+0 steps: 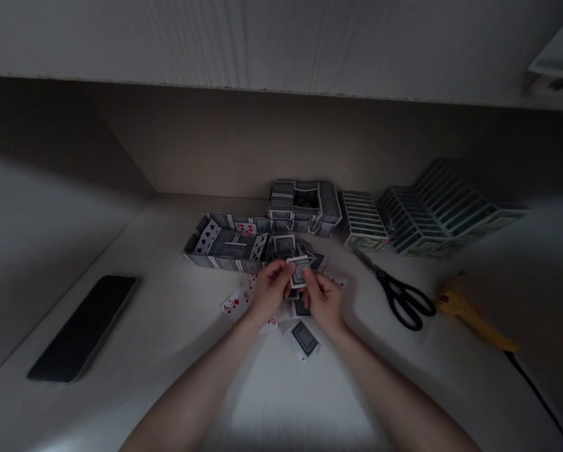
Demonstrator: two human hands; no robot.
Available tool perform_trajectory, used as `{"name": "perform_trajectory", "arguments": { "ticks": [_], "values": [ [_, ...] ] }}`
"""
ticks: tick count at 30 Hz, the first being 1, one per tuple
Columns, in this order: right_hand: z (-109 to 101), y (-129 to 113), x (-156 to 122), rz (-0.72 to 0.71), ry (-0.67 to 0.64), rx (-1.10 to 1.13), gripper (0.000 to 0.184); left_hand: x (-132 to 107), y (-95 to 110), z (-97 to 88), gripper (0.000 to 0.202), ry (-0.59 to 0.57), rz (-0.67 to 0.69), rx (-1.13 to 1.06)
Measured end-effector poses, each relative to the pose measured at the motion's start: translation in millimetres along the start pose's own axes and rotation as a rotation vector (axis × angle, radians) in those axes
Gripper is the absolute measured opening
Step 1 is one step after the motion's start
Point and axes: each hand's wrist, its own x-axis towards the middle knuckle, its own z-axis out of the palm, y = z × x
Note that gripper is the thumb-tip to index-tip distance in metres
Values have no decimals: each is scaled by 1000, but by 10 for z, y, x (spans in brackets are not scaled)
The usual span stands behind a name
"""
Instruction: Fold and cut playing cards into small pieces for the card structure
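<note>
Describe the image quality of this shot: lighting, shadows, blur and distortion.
Head view: the light is dim and underexposed throughout, with soft shadows beneath the left hand and right hand; the playing card they hold looks slightly soft; the yellow tool at right is heavily blurred; the wide lens appears to stretch the view toward the edges.

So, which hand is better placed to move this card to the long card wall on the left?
Probably the left hand: it grips the playing card on the side facing the long card wall, which stands nearer to it than to the right hand.
</note>
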Motion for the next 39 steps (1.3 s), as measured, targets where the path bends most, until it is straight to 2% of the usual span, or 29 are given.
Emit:
{"name": "perform_trajectory", "arguments": {
  "ticks": [5, 8, 10, 13, 17, 22, 25, 29, 34, 39],
  "values": [
    [-36, 20, 91, -4, 197, 117, 41, -63, 62, 44, 27, -110, -16, 81],
    [-37, 33, 122, -23, 220, 154, 36, -82, 64, 40, 22, -198, -18, 92],
    [-33, 38, 123, -23, 209, 142, 35, -78, 37, 27, 25, -218, -27, 54],
    [-23, 38, 103, 18, 139, 115, 34, -49, -17, 16, 35, -177, -60, -8],
    [-4, 27, 69, 22, 72, 97, 35, -25, -53, 48, 41, -74, -50, 85],
    [12, 42, 69, 3, 122, 42, 35, -45, -70, 90, 38, 13, 112, 257],
    [15, 65, 82, 34, 62, 25, 35, -46, -82, 80, 35, 69, 177, 328],
    [18, 58, 78, 5, 16, -19, 34, -25, -74, 50, 34, 62, 172, 371],
    [34, 46, 64, -76, 65, -113, 33, -14, -74, 35, 39, 44, 178, 407],
    [39, 65, 56, -130, 78, -168, 30, -30, -121, 36, 35, 59, 221, 453]
  ]
}}
